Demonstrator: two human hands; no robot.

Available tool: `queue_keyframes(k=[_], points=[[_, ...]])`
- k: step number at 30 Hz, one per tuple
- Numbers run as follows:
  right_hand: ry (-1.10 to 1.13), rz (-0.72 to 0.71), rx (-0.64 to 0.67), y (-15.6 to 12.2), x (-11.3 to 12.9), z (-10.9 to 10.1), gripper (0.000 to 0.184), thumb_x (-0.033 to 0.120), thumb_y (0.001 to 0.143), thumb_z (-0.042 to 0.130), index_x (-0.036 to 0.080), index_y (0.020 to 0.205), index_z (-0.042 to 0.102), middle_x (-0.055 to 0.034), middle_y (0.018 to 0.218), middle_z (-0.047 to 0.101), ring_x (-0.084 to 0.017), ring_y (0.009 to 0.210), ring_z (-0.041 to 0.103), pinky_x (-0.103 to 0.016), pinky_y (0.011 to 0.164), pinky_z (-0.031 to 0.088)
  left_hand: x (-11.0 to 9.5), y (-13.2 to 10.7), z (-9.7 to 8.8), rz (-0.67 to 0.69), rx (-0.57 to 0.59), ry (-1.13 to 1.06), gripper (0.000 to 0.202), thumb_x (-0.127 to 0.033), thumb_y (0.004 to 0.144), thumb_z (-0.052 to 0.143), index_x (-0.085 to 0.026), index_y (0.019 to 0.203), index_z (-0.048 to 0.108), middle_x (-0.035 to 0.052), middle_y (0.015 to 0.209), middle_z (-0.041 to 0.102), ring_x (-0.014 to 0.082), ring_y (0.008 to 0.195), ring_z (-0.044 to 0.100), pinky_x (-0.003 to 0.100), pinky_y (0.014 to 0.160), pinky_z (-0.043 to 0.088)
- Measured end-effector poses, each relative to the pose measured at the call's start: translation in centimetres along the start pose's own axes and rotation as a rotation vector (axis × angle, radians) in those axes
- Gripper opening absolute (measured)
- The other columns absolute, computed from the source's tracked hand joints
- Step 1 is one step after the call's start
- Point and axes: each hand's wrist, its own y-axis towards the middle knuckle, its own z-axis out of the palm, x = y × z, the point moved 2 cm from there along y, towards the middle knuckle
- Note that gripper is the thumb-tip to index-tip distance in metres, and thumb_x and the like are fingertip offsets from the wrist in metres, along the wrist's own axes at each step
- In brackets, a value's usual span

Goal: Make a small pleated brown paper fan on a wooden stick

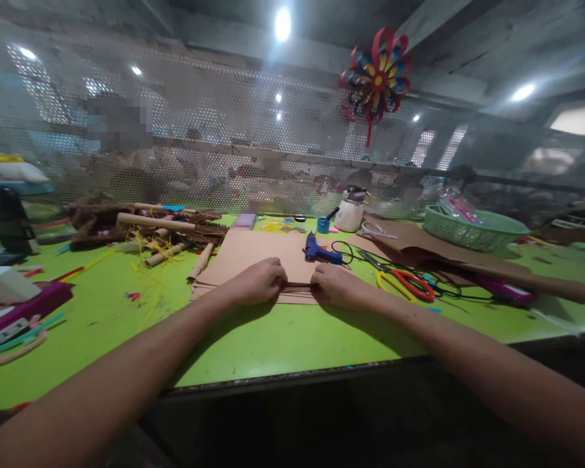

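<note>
Two items on brown paper [246, 250]: my left hand [260, 281], its seven o'clock, right hand [335, 286], four; fingertips hidden, whether clamped I cannot tell.

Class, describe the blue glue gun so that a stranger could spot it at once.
On the green table, find the brown paper in the middle. The glue gun lies on it, just beyond the right hand. Its pistol shape sets it apart from the round blue pot farther back.

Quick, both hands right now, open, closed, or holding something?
Left hand: closed, seemingly pinching the brown paper at its near edge.
Right hand: closed, seemingly pinching the same edge.
</note>
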Motion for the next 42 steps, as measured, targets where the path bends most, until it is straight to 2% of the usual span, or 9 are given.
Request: queue_keyframes(k=[5,9,11,17,20,22,27,36,42], points=[[0.057,0.022,-0.115,0.3,0.8,-0.8,0.012,0.011,0.080,0.049,0.015,0.085,0.059,-0.0064,0.083,0.054,-0.015,0.074,0.049,-0.024,0.061,0.035,0.3,0.6,-1.3,-0.281,0.050,-0.437,0.038,-0.031,0.082,0.034,-0.009,0.084,0.066,0.0079,0.075,0.066,0.0148,0.065,0.055,0.024,0.061,0.042],[0.008,-0.037,-0.181,1.4,1.9,-1.9,0.009,0.019,0.083,0.050,0.013,0.084,0.057,-0.0073,0.083,0.051,-0.015,0.070,0.048,-0.025,0.059,0.036,-0.3,0.0,-1.5,-0.298,0.290,-0.757,0.048,-0.046,0.084,0.036,-0.009,0.074,0.065,0.0091,0.067,0.066,0.0137,0.055,0.055,0.026,0.059,0.043],[0.019,-0.054,-0.217,2.1,1.9,-1.9,0.010,0.020,0.082,0.051,0.013,0.083,0.058,-0.0072,0.082,0.050,-0.014,0.070,0.048,-0.025,0.060,0.037,-0.3,-0.5,-1.6,-0.276,0.335,-0.831,0.045,-0.046,0.083,0.041,-0.010,0.072,0.065,0.0086,0.065,0.066,0.0131,0.054,0.055,0.026,0.060,0.044],[0.451,0.035,-0.341,2.7,0.7,-1.0,0.016,0.018,0.077,0.056,0.014,0.092,0.060,-0.0076,0.088,0.055,-0.014,0.075,0.052,-0.025,0.065,0.044,-0.2,-0.8,-2.0,-0.291,0.261,-0.766,0.039,-0.045,0.080,0.048,-0.012,0.062,0.060,0.0040,0.054,0.061,0.0117,0.051,0.053,0.025,0.060,0.042],[0.756,0.199,-0.247,2.5,0.5,-0.8,0.031,0.024,0.075,0.058,0.014,0.104,0.059,-0.0090,0.096,0.061,-0.015,0.080,0.056,-0.026,0.068,0.045,-0.6,-0.6,-1.7,-0.296,0.244,-0.712,0.040,-0.047,0.082,0.044,-0.013,0.067,0.059,0.0031,0.055,0.061,0.0112,0.050,0.053,0.023,0.054,0.041],[0.868,0.277,-0.177,2.4,0.6,-1.0,0.028,0.030,0.076,0.057,0.013,0.097,0.064,-0.0077,0.090,0.064,-0.015,0.076,0.057,-0.025,0.066,0.044,-0.8,-0.4,-1.5,-0.267,0.183,-0.625,0.039,-0.046,0.082,0.043,-0.013,0.069,0.058,0.0031,0.057,0.062,0.0106,0.049,0.053,0.022,0.052,0.039],[0.985,0.450,-0.190,2.3,0.5,-1.1,0.029,0.039,0.072,0.058,0.011,0.070,0.065,0.0001,0.054,0.056,-0.009,0.049,0.046,-0.021,0.047,0.034,-1.2,-0.2,-1.1,-0.246,0.115,-0.497,0.040,-0.050,0.081,0.042,-0.014,0.071,0.056,0.0032,0.058,0.063,0.0105,0.048,0.051,0.021,0.048,0.036],[1.191,0.500,-0.195,2.0,-0.3,-1.1,0.030,0.040,0.063,0.067,0.012,0.058,0.058,0.0032,0.046,0.051,-0.006,0.042,0.041,-0.020,0.043,0.031,-0.5,-0.8,-1.5,-0.308,0.245,-0.710,0.036,-0.050,0.078,0.048,-0.015,0.076,0.054,0.0051,0.066,0.066,0.0108,0.049,0.054,0.022,0.049,0.039],[1.314,0.470,-0.154,1.9,-0.3,-1.2,0.033,0.044,0.065,0.066,0.013,0.059,0.054,0.0040,0.044,0.052,-0.005,0.037,0.041,-0.019,0.040,0.031,0.2,-0.5,-2.1,-0.290,0.161,-0.491,0.036,-0.051,0.077,0.049,-0.016,0.069,0.054,0.0002,0.052,0.059,0.0100,0.046,0.050,0.020,0.047,0.034]])
